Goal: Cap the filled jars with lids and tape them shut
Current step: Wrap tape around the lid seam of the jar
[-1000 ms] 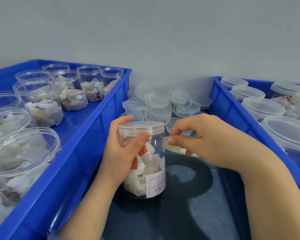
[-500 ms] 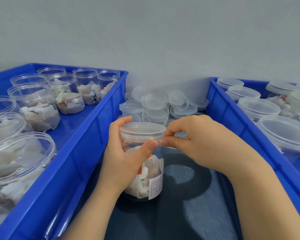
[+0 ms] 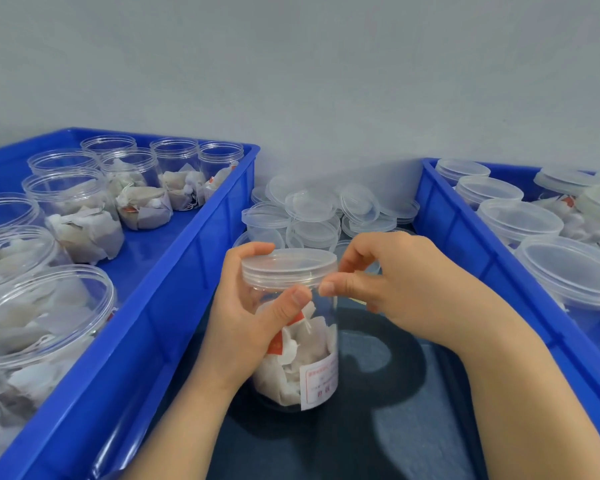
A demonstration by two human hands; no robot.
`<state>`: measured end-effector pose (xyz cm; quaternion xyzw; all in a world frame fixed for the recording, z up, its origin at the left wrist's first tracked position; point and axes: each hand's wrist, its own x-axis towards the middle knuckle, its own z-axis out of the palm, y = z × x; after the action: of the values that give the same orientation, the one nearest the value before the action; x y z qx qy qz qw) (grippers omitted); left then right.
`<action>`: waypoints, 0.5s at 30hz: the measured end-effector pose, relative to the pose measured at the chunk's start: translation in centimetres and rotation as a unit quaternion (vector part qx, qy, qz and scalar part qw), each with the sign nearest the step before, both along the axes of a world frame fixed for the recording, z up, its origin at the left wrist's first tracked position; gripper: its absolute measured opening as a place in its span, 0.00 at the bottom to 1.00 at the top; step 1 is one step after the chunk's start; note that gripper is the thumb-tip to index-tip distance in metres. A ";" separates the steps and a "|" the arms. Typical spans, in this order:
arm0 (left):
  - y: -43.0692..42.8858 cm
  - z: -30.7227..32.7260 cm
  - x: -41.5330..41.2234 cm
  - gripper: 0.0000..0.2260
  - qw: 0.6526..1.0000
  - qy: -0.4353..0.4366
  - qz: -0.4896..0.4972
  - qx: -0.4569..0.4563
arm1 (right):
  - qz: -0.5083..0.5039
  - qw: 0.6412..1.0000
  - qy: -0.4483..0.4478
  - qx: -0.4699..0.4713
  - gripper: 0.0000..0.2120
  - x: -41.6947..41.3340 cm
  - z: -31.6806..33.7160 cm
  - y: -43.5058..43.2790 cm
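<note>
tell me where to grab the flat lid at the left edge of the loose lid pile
Take the lid by its rim from above, thumb on the near edge, fingers on the far edge. It lies flat atop the lid pile with its shallow side wall exposed, and the left crate stands close beside it, likely cramping a sideways reach.

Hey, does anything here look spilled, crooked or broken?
Nothing looks spilled or broken. The lid sits level on the jar that the left hand grips. The only untidy spot is the pile of loose lids between the left crate and the right crate, where several lean at angles.
</note>
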<state>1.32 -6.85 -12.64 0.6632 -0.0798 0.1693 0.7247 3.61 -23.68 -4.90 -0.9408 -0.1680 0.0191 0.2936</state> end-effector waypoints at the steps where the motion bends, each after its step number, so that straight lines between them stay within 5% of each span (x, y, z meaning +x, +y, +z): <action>1: 0.2 0.1 0.1 0.28 1.000 0.006 -0.001 -0.012 | -0.006 1.000 -0.001 0.005 0.20 0.0 -0.1 0.1; 6: 1.0 0.9 0.1 0.35 0.997 0.057 0.011 0.045 | -0.016 1.000 -0.002 -0.014 0.33 -0.2 -0.2 0.1; 15: 1.4 1.7 -0.3 0.36 0.987 0.039 0.033 0.150 | 0.029 0.998 0.062 -0.008 0.20 -0.5 -0.1 -0.3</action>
<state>1.01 -5.43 -10.90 0.7726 -0.0540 0.1528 0.6138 3.14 -23.93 -5.04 -0.9349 -0.1768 0.0876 0.2950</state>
